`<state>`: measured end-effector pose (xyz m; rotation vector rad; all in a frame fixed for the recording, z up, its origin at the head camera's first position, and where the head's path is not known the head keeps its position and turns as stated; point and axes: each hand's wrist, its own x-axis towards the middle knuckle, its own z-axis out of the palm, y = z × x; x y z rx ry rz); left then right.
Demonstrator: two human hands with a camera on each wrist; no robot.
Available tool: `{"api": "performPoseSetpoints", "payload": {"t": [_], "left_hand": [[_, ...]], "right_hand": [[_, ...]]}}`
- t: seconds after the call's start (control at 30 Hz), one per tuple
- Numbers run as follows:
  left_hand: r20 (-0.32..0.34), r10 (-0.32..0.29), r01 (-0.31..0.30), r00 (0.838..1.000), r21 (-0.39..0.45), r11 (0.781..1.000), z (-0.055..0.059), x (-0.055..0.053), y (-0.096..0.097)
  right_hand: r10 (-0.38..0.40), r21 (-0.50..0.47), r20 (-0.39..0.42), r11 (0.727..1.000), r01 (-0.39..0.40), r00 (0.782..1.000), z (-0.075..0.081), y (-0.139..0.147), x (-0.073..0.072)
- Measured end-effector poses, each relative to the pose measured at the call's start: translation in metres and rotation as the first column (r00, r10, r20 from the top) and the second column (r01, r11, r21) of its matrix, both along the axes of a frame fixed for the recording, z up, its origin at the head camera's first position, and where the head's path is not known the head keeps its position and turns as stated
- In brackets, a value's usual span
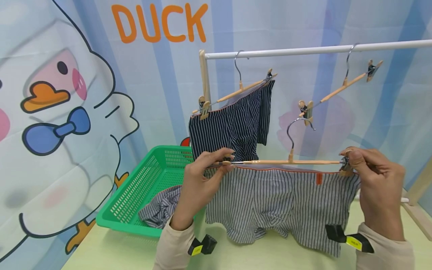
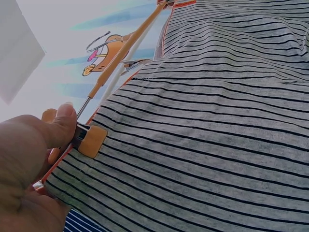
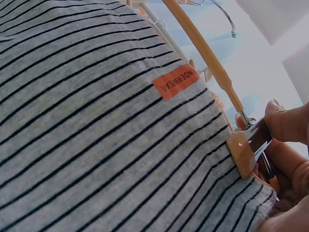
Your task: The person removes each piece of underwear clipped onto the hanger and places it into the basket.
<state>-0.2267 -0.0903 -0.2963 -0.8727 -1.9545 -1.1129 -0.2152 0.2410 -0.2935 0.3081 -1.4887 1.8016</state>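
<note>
Grey underwear with dark stripes point(image 1: 273, 202) hangs by its orange-edged waistband from a clip hanger point(image 1: 266, 162) held level between both hands. My left hand point(image 1: 200, 182) pinches the hanger's left end at its clip point(image 2: 93, 141), which bites the waistband corner in the left wrist view. At the other end my right hand point(image 1: 381, 183) grips the right clip point(image 3: 241, 155) between thumb and fingers, and that clip also sits over the waistband. An orange label point(image 3: 176, 82) shows near it. The hanger's metal hook point(image 1: 291, 133) points up, touching nothing.
Behind, a white rail point(image 1: 303, 51) on a wooden stand carries a hanger with dark striped underwear point(image 1: 233, 123) and a bare clip hanger point(image 1: 344, 88). A green basket point(image 1: 126, 225) at left contains another striped garment point(image 1: 162, 206). All stands on a pale yellow-green table point(image 1: 111, 251).
</note>
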Motion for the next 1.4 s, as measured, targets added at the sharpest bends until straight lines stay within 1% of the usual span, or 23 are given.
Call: {"api": "performPoseSetpoints", "payload": {"t": [0.13, 0.2, 0.4, 0.47, 0.6, 0.7, 0.77, 0.87, 1.0, 1.23, 1.3, 1.4], "left_hand": [[-0.005, 0.000, 0.000, 1.000, 0.004, 1.000, -0.001, -0.002, 0.001], [-0.008, -0.002, 0.002, 1.000, 0.009, 1.000, -0.002, -0.003, 0.001], [-0.025, -0.002, 0.002, 1.000, 0.006, 1.000, -0.006, -0.011, 0.005], [-0.037, 0.002, -0.002, 0.999, 0.004, 1.000, -0.007, -0.013, 0.006], [-0.059, 0.025, -0.025, 0.998, 0.001, 1.000, -0.008, -0.016, 0.008], [-0.078, 0.062, -0.063, 0.995, -0.013, 0.998, -0.008, -0.018, 0.010], [-0.089, 0.093, -0.095, 0.992, -0.022, 0.995, -0.008, -0.020, 0.012], [-0.099, 0.142, -0.145, 0.985, -0.026, 0.989, -0.009, -0.024, 0.014], [-0.093, 0.183, -0.185, 0.979, -0.020, 0.982, -0.011, -0.028, 0.017], [-0.107, 0.206, -0.211, 0.973, -0.039, 0.977, -0.013, -0.031, 0.018], [-0.098, 0.205, -0.210, 0.974, -0.042, 0.977, -0.013, -0.031, 0.018], [-0.067, 0.199, -0.202, 0.978, -0.048, 0.978, -0.013, -0.032, 0.019]], "right_hand": [[-0.014, 0.010, 0.002, 1.000, 0.014, 1.000, -0.001, 0.000, -0.001], [-0.034, 0.022, 0.006, 0.999, 0.034, 0.999, -0.001, 0.001, -0.001], [-0.053, 0.022, 0.022, 0.998, 0.053, 0.998, -0.004, 0.002, -0.005], [-0.033, 0.007, 0.018, 0.999, 0.033, 0.999, -0.005, 0.002, -0.006], [0.042, -0.063, -0.011, 0.997, -0.043, 0.999, -0.006, 0.003, -0.007], [0.076, -0.114, -0.024, 0.990, -0.078, 0.997, -0.005, 0.003, -0.009], [0.076, -0.120, -0.021, 0.990, -0.078, 0.997, -0.005, 0.003, -0.010], [0.068, -0.123, -0.009, 0.990, -0.068, 0.998, -0.006, 0.003, -0.013], [0.046, -0.105, 0.032, 0.994, -0.043, 0.998, -0.007, 0.002, -0.015], [-0.012, -0.039, 0.119, 0.999, 0.017, 0.993, -0.008, 0.001, -0.017], [-0.031, -0.027, 0.137, 0.999, 0.035, 0.990, -0.008, 0.001, -0.017], [-0.054, -0.013, 0.162, 0.998, 0.056, 0.985, -0.009, 0.001, -0.018]]}}
